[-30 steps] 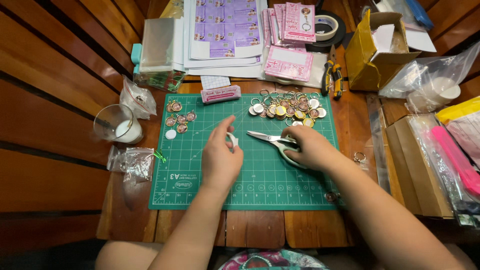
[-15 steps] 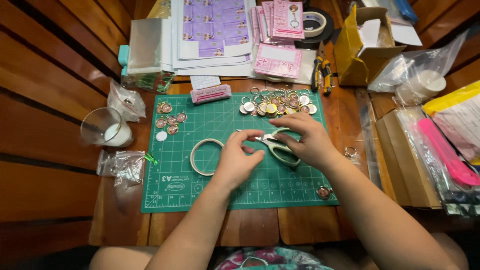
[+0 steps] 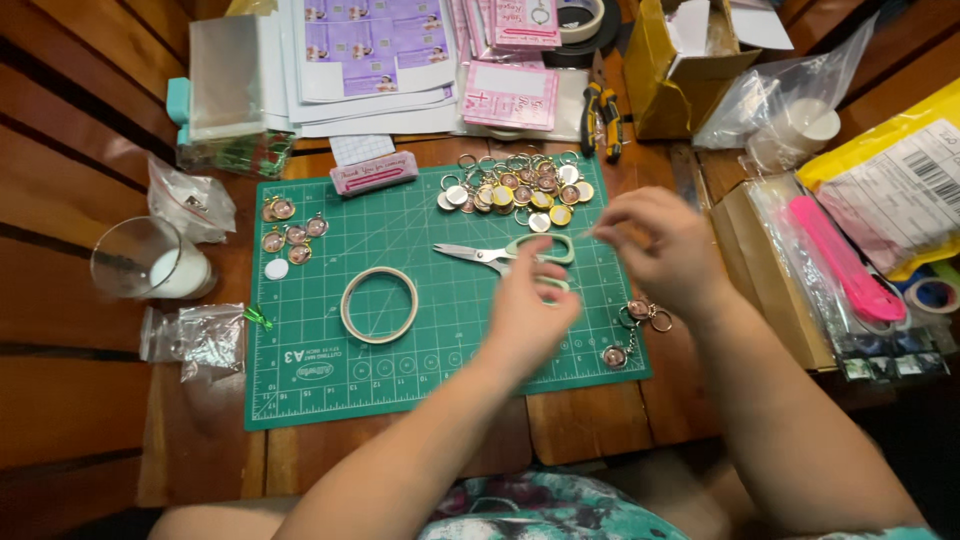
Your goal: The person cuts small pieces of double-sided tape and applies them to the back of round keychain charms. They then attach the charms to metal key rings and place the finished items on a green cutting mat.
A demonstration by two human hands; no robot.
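My left hand [image 3: 528,312] hovers over the green cutting mat [image 3: 330,370], its fingertips above the pale green handles of the scissors [image 3: 478,253], which lie flat on the mat. It is blurred, so its grip is unclear. My right hand [image 3: 662,245] is raised just right of the scissors, with thumb and fingers pinched on what looks like a small clear strip of tape. A beige tape roll [image 3: 379,305] lies flat on the mat, left of my left hand. A heap of round keychains [image 3: 520,188] sits at the mat's far edge.
A few keychains [image 3: 290,235] lie at the mat's upper left, two more [image 3: 630,330] at its right edge. A glass [image 3: 145,262] and small plastic bags [image 3: 195,335] stand at left. Printed sheets [image 3: 370,60], pliers [image 3: 602,115], a cardboard box [image 3: 680,60] and packages [image 3: 860,240] crowd the back and right.
The tape roll left my left hand and lies on the mat. The scissors left my right hand and lie flat. My right hand rose to the right, fingers pinched.
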